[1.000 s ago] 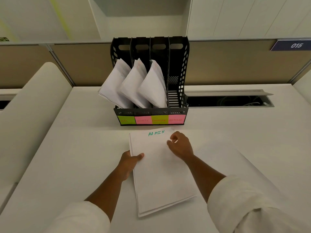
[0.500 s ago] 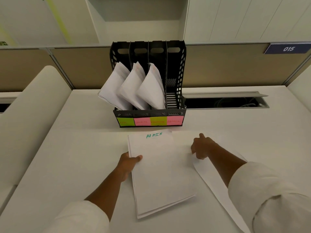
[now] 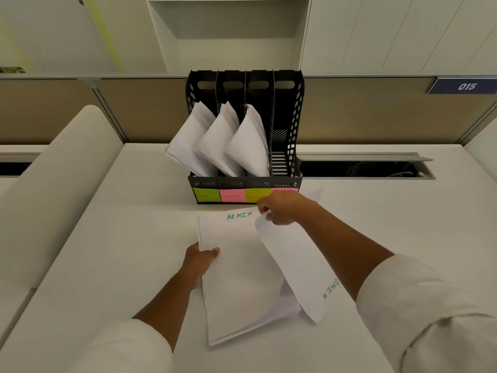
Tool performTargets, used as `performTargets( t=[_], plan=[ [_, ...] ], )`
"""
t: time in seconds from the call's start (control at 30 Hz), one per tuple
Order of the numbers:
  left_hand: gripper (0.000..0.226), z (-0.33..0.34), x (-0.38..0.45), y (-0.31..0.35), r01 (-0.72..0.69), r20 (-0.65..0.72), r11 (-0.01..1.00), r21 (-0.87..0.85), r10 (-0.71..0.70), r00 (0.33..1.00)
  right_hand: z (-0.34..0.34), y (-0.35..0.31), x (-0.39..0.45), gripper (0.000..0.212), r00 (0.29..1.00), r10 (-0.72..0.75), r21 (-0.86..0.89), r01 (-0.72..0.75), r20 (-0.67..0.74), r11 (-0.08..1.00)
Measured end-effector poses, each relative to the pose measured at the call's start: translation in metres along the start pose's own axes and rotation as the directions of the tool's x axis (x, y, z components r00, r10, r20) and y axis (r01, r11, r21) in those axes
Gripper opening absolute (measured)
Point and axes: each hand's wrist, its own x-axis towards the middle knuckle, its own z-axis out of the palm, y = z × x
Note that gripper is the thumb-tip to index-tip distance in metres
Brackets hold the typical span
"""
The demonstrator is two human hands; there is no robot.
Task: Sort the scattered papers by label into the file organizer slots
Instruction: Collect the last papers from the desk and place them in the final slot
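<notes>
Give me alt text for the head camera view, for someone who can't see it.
A person's right hand pinches a loose ADMIN sheet over an ADMIN paper stack gripped by the left hand on a white desk. Behind, a black file organizer holds papers in three slots; the rightmost is empty.

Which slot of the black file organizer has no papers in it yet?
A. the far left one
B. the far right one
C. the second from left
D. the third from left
B: the far right slot of the file organizer shows its bare slatted floor, while the other three each hold leaning white papers.
</notes>
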Motion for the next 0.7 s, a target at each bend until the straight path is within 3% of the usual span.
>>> performTargets(
  t=[0.13,0.27,0.4,0.57,0.63,0.7],
  plan=[
    [0.027,-0.010,-0.003,-0.002,-0.004,-0.044,1.000,-0.014,0.004,0.999,-0.033,-0.020,0.010,0.018,0.993,0.001,0.076,0.008,-0.119,0.997],
    [0.029,-0.022,-0.007,-0.007,0.036,-0.058,0.995,-0.089,-0.042,0.997,-0.059,-0.026,0.013,0.005,0.950,0.097,0.271,-0.013,-0.298,0.962],
    [0.038,-0.033,-0.012,-0.016,0.047,-0.054,0.986,-0.157,-0.056,0.997,-0.066,-0.024,0.007,0.003,0.821,0.388,0.673,-0.007,-0.418,0.740],
    [0.043,-0.047,-0.019,-0.028,0.130,-0.082,0.938,-0.323,-0.165,0.983,-0.027,-0.028,-0.006,0.013,0.764,0.614,0.931,-0.049,-0.198,0.361],
    [0.040,-0.052,-0.023,-0.033,0.164,-0.091,0.903,-0.397,-0.217,0.972,0.001,-0.031,-0.013,0.015,0.775,0.628,0.963,-0.114,-0.069,0.246],
    [0.041,-0.056,-0.026,-0.037,0.174,-0.080,0.863,-0.475,-0.240,0.968,0.031,-0.036,-0.021,0.030,0.803,0.591,0.963,-0.215,0.078,0.164]
  ],
)
